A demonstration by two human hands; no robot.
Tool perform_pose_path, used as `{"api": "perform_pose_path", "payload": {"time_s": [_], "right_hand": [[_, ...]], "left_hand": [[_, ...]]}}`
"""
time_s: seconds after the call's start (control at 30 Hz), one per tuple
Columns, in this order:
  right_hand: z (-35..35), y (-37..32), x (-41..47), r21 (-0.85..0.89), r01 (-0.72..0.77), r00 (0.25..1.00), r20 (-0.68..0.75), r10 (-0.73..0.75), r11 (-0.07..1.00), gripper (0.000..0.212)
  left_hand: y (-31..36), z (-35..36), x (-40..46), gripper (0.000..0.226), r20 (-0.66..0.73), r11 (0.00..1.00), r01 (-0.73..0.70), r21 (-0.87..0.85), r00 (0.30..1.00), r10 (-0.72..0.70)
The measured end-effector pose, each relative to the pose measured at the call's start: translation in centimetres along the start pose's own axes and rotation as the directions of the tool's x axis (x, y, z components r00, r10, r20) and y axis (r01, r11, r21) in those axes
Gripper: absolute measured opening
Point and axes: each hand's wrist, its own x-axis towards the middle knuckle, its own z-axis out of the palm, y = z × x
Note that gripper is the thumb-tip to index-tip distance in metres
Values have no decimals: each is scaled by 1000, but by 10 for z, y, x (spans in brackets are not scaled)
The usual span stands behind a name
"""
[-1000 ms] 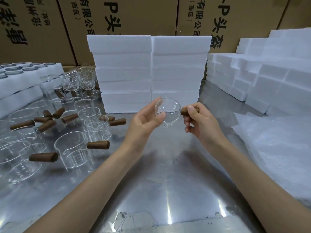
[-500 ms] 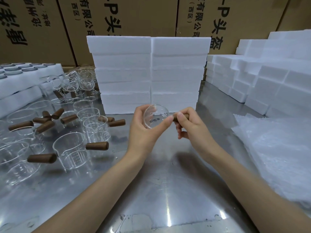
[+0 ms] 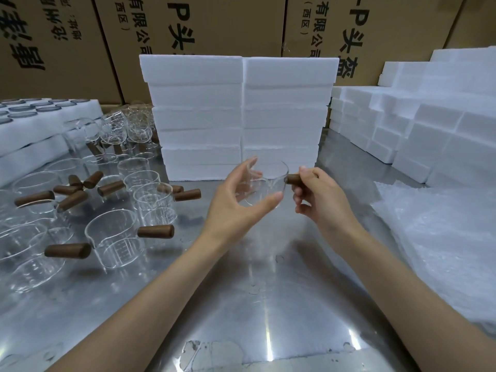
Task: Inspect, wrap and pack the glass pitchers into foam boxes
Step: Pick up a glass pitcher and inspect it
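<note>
A small clear glass pitcher [image 3: 269, 183] with a brown wooden handle hangs in the air above the metal table, roughly upright. My right hand [image 3: 319, 200] pinches the wooden handle [image 3: 294, 179]. My left hand [image 3: 236, 205] curls around the glass body, thumb under its base and fingers behind it. Several more glass pitchers [image 3: 115, 240] with wooden handles stand and lie on the left of the table. Two stacks of white foam boxes [image 3: 239, 116] rise right behind the held pitcher.
A steel table [image 3: 241, 304] fills the foreground. A pile of white wrap sheets [image 3: 440, 237] lies on the right. More foam boxes [image 3: 429, 124] are heaped at the back right, a foam tray [image 3: 40, 122] with round holes at the far left, and cardboard cartons [image 3: 204, 25] behind.
The pitcher has turned from mouth-toward-me to roughly upright. My left hand shifted its hold around the glass body, and my right hand kept the handle.
</note>
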Motion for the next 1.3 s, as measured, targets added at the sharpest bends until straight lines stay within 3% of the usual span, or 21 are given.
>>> {"api": "perform_pose_path", "payload": {"time_s": [0.07, 0.17, 0.23, 0.33, 0.43, 0.47, 0.53, 0.57, 0.63, 0.73, 0.9, 1.1, 1.3], "right_hand": [[1, 1, 0, -181, 124, 991, -23, -131, 976, 22], [1, 2, -3, -436, 382, 917, 67, -394, 815, 12], [-1, 2, -3, -507, 437, 893, 143, -428, 743, 8], [-3, 4, -2, -563, 386, 919, 168, -356, 731, 15], [-2, 7, 0, -528, 304, 952, 136, -275, 793, 24], [-2, 6, 0, -510, 279, 960, 118, -255, 814, 25], [-3, 4, 1, -483, 247, 968, 88, -234, 840, 24], [-3, 3, 1, -480, 244, 969, 80, -235, 842, 24], [-1, 3, -1, -483, 263, 964, 86, -254, 835, 23], [4, 6, -4, -483, 286, 958, 112, -266, 827, 25], [4, 5, -5, -431, 283, 959, 135, -249, 857, 25], [-2, -1, -2, -382, 205, 978, 116, -174, 901, 26], [-13, -8, 1, -269, 105, 983, 171, -60, 957, 33]], "left_hand": [[0, -1, 1, 69, -47, 1000, 26, 4, 999, -25], [1, 0, 2, 68, -94, 994, 102, -38, 990, -105], [0, 0, 4, 73, -105, 986, 154, -57, 982, -159], [3, -2, 4, 87, -88, 984, 173, -36, 980, -176], [9, -2, 2, 94, -69, 978, 204, 35, 977, -201], [9, -1, 0, 86, -59, 979, 196, 51, 979, -193], [12, 2, -5, 46, -60, 992, 108, 63, 993, -104], [13, 3, -6, 44, -72, 995, 48, 89, 997, -42], [8, 4, -6, 72, -120, 980, -104, 170, 985, 125], [8, 6, -6, 60, -197, 948, -238, 213, 939, 280], [12, 3, -2, 38, -212, 987, -160, 32, 964, 163], [16, -11, 6, 26, -34, 986, -57, -154, 998, 52], [11, -27, 12, 26, 195, 946, 86, -312, 981, -25]]}}
